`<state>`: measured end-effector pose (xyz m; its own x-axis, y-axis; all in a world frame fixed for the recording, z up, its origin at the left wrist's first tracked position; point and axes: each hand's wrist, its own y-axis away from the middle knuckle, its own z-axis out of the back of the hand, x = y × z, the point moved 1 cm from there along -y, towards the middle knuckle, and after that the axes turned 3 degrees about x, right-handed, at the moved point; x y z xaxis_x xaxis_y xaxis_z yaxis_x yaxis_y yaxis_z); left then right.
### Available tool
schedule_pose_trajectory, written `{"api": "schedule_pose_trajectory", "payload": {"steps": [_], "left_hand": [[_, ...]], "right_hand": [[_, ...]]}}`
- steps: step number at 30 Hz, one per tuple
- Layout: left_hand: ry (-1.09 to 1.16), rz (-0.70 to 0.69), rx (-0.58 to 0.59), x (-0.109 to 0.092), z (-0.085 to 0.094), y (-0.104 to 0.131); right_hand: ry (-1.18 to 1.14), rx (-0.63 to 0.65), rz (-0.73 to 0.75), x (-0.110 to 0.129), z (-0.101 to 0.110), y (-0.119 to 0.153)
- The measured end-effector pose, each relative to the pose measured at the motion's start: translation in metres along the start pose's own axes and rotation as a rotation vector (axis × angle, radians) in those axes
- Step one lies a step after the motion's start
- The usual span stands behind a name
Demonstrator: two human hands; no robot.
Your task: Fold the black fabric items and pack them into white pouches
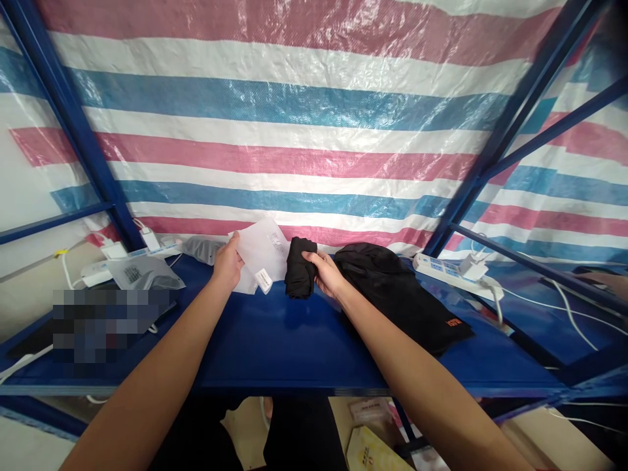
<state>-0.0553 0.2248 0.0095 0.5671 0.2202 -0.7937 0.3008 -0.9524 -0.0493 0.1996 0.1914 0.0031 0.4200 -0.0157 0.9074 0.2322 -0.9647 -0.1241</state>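
Note:
Pinched in my left hand [228, 263] is the upper left edge of a translucent white plastic bag [262, 252], which has small print and a white label on it. A compact rolled bundle of black cloth [299, 269] is gripped by my right hand [324, 271], thumb on its front. The roll is upright just right of the bag, above the blue shelf [294, 340]. Beside my right hand lies a larger black garment [392, 288] with orange lettering near its lower right corner.
Power strips with white plugs stand at the left [95, 271] and right [456, 276]. Grey plastic packages [147, 273] lie at the left. Blue metal posts rise on both sides before a striped sheet [294, 157]. A yellow box [375, 451] is below the shelf.

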Motion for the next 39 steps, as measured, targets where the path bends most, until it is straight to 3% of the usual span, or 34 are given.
{"api": "schedule_pose_trajectory", "payload": {"steps": [3, 8, 12, 14, 17, 22, 24, 31, 35, 39], "left_hand": [[-0.059, -0.025, -0.024, -0.004, 0.002, 0.001], [-0.125, -0.08, 0.063, -0.006, 0.004, 0.002], [-0.121, -0.061, -0.062, -0.006, 0.008, -0.002], [-0.073, -0.053, -0.056, -0.007, 0.008, -0.003], [-0.073, 0.04, 0.084, -0.007, 0.006, 0.001], [-0.376, 0.367, 0.508, 0.0, 0.005, 0.015], [-0.485, 0.384, 0.556, 0.001, 0.008, 0.015], [-0.486, 0.257, 0.529, -0.011, 0.012, 0.008], [-0.457, 0.148, 0.328, -0.014, 0.012, 0.007], [-0.687, -0.047, 0.144, -0.022, 0.023, -0.004]], "right_hand": [[0.046, -0.018, 0.037, 0.003, 0.003, -0.001], [0.189, 0.05, 0.108, 0.001, 0.007, -0.001], [0.251, 0.095, 0.109, -0.002, 0.005, 0.001], [0.219, 0.08, 0.105, -0.002, 0.003, 0.002], [0.087, 0.019, 0.099, -0.002, 0.0, 0.002], [-0.082, -0.052, 0.112, -0.002, 0.001, -0.002], [-0.09, -0.069, 0.102, -0.003, 0.003, -0.004], [-0.068, -0.071, 0.091, 0.002, 0.005, -0.005], [-0.06, 0.011, -0.018, 0.0, 0.005, -0.001], [-0.027, 0.052, -0.155, -0.005, 0.012, -0.004]]}}
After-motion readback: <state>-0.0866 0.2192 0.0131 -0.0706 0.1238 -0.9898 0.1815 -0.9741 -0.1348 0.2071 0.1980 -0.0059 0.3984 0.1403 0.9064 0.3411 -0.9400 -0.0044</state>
